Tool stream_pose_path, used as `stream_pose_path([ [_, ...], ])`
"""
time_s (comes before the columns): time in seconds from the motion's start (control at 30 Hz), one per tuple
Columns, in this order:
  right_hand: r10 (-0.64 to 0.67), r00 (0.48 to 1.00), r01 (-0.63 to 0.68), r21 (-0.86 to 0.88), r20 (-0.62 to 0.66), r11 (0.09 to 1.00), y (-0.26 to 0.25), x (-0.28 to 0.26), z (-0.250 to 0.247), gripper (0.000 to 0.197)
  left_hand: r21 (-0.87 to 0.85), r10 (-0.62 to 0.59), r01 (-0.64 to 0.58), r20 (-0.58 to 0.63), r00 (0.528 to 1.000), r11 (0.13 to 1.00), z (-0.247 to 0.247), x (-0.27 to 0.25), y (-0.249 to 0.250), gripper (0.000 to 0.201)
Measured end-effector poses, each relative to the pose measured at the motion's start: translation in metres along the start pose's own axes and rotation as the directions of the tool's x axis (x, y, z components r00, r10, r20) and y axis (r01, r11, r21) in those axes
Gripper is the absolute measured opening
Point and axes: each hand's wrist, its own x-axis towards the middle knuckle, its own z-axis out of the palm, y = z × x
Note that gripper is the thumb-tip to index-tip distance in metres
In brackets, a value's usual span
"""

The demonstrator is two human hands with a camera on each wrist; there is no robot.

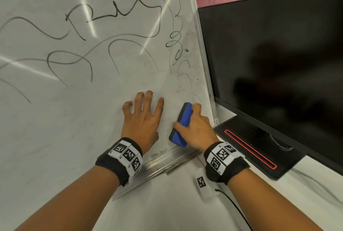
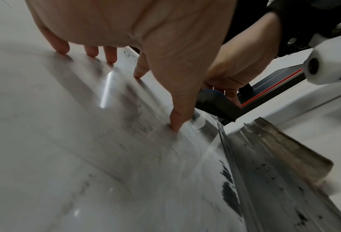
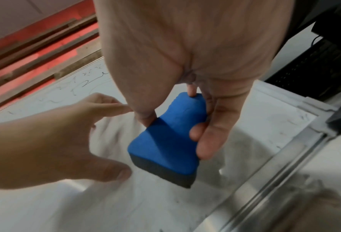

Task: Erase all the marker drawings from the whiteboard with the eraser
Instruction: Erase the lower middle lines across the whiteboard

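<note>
A whiteboard (image 1: 78, 119) leans upright, and black marker scribbles (image 1: 115, 13) cover its upper part and right edge. Its lower right area is smeared grey. My right hand (image 1: 193, 128) grips a blue eraser (image 1: 182, 123) with a dark felt pad, which presses on the board near the bottom right corner. In the right wrist view the eraser (image 3: 169, 135) sits between thumb and fingers. My left hand (image 1: 143, 117) lies on the board just left of the eraser, its spread fingertips (image 2: 174, 124) touching the board (image 2: 46, 125).
A metal tray rail (image 1: 167, 164) runs along the board's bottom edge, dusted with marker residue (image 2: 231, 194). A black monitor (image 1: 274, 60) on a stand base with a red stripe (image 1: 250, 149) stands close at the right. A white tagged device (image 1: 202, 184) with a cable lies on the white table.
</note>
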Motion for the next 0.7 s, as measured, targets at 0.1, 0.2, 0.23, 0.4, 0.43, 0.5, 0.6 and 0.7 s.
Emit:
stream_pose_path([
  [0.1,0.03,0.999,-0.027,0.061,-0.041,0.998,0.008,0.006,-0.011,0.065,0.003,0.009,-0.009,-0.003,1.0,1.0,-0.001,0.0,-0.003,0.111],
  [0.2,0.123,0.985,-0.103,0.163,-0.122,0.981,0.012,0.017,-0.018,0.061,0.0,0.03,-0.03,-0.018,0.999,1.0,0.0,0.001,-0.005,0.112],
  [0.23,0.119,0.985,-0.097,0.167,-0.127,0.981,0.011,0.016,-0.017,0.062,-0.001,0.035,-0.035,-0.02,0.999,0.999,0.0,0.001,-0.006,0.112],
  [0.4,0.096,0.991,-0.081,0.16,-0.094,0.984,0.015,0.011,-0.019,0.059,0.005,0.033,-0.033,-0.031,0.999,0.999,0.0,0.0,-0.008,0.111],
  [0.43,0.147,0.982,-0.121,0.208,-0.116,0.971,0.017,0.013,-0.022,0.056,-0.001,0.031,-0.031,-0.029,0.999,1.0,0.0,-0.001,-0.008,0.111],
  [0.5,0.235,0.961,-0.184,0.295,-0.148,0.938,0.016,0.017,-0.025,0.051,-0.009,0.024,-0.024,-0.03,0.999,1.0,0.0,-0.002,-0.008,0.112],
  [0.6,0.178,0.979,-0.142,0.285,-0.104,0.948,0.007,0.01,-0.02,0.054,-0.011,0.028,-0.028,-0.033,0.999,1.0,0.002,-0.001,-0.008,0.111],
  [0.7,0.083,0.995,-0.067,0.231,-0.06,0.971,-0.001,0.005,-0.015,0.055,0.0,0.031,-0.031,-0.037,0.999,1.0,0.001,-0.001,-0.009,0.11],
])
